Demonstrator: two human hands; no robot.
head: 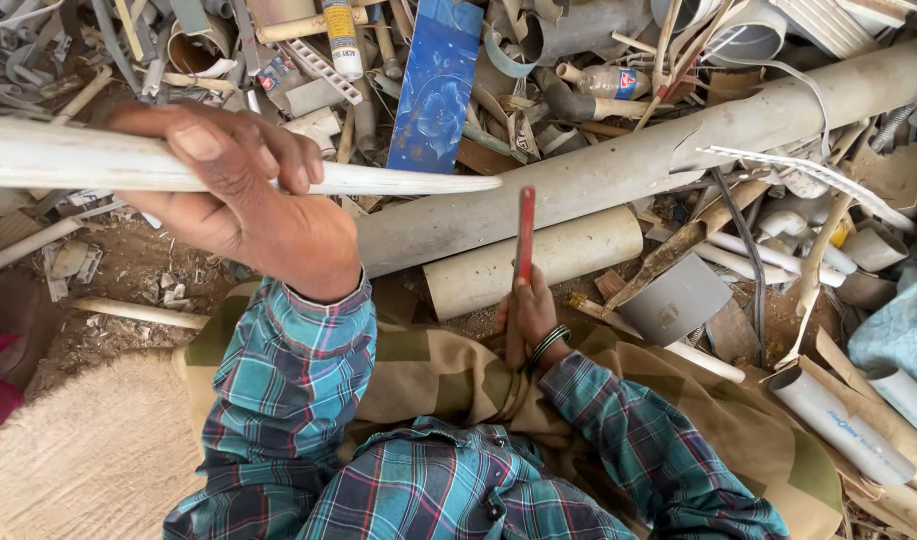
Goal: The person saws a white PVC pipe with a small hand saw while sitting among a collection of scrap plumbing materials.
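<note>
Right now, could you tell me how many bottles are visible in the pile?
2: a white tube-like bottle at top centre, and a clear plastic bottle lying right of the blue board. Others may be buried.

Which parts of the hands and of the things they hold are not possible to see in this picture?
Head view only:
- White pipe: its far end is cut off by the left edge.
- Left hand: palm hidden behind its own back and the pipe.
- Red blade: lower end hidden inside the right hand; teeth too small to tell.
- Right hand fingers: mostly hidden by the knee.

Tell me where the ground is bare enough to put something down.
Bare dirt lies below the white pipe held by the left hand, above the woven mat. Beyond the right hand, the scrap pile is crowded.
</note>
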